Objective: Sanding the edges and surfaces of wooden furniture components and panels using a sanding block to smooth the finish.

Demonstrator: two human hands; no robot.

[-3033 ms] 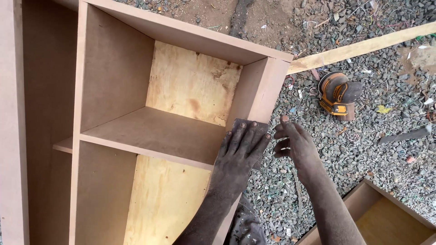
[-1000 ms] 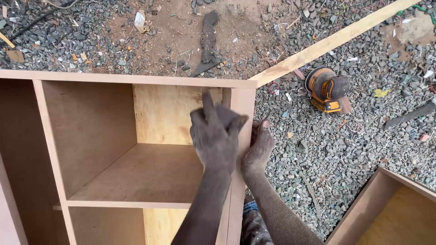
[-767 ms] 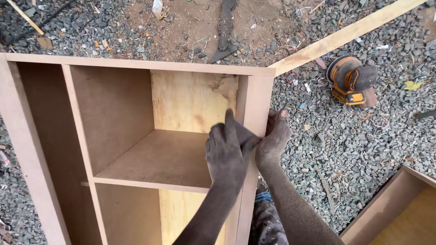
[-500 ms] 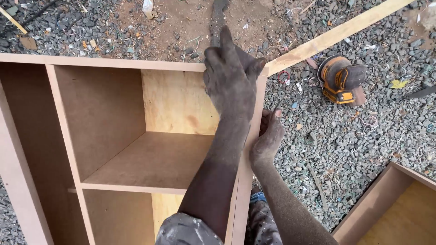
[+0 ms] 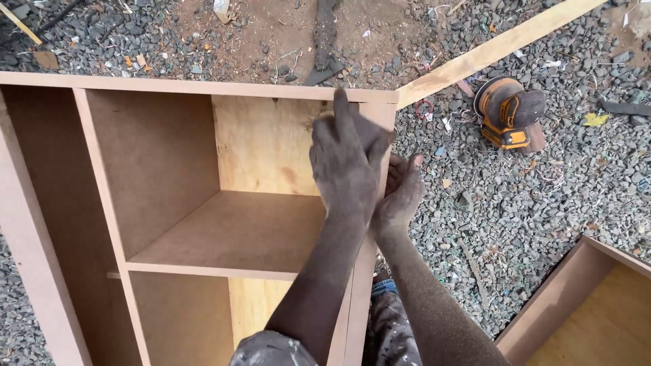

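A brown fibreboard cabinet with a plywood back and a shelf lies open toward me on gravel. My left hand rests flat on the front edge of its right side panel, fingers together and pointing up toward the top corner. My right hand presses against the outer face of the same panel, just right of the left hand, holding nothing I can see. Both hands are dusty.
An orange and black power sander lies on the gravel at the right. A long wooden strip runs diagonally from the cabinet's corner to the upper right. Another wooden box sits at the lower right. Bare dirt lies beyond the cabinet.
My left hand slid up the panel's edge to the top corner, then came back down a little. My right hand stayed on the outer face. The view shifted slightly.
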